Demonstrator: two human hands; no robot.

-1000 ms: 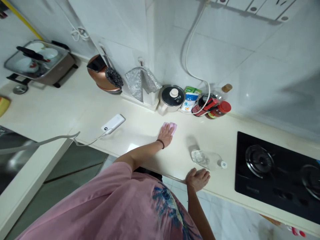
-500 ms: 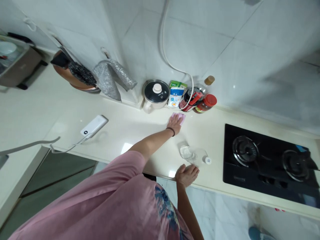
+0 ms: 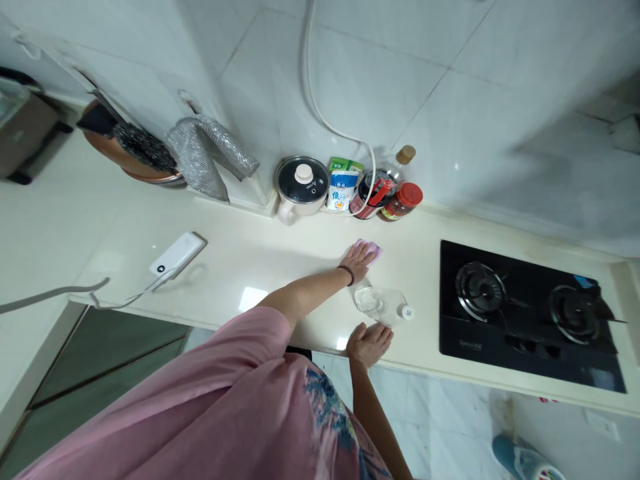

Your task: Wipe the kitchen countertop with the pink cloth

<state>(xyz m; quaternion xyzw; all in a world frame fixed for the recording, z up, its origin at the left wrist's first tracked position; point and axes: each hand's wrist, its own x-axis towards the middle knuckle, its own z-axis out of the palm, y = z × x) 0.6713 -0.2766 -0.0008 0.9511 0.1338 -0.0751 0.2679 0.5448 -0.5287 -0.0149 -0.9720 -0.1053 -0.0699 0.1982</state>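
My left hand [image 3: 356, 257] lies flat on a small pink cloth [image 3: 374, 249] on the cream counter [image 3: 265, 250], its fingers stretched over the cloth and a dark bracelet at the wrist. My right hand [image 3: 369, 341] rests open on the counter's front edge, fingers flat. Between the two hands a clear plastic bottle [image 3: 383, 303] with a white cap lies on its side, close to my right fingertips.
A black two-burner hob [image 3: 525, 320] is set into the counter at right. Against the tiled wall stand a small lidded pot [image 3: 303, 183], a carton [image 3: 343, 187] and sauce jars [image 3: 400, 200]. A white power bank [image 3: 176, 255] with its cable lies at left, by a hanging silver cloth [image 3: 205, 157].
My left hand has slid the pink cloth to the right along the counter, towards the jars and the hob. My right hand has stayed on the counter's edge beside the bottle.
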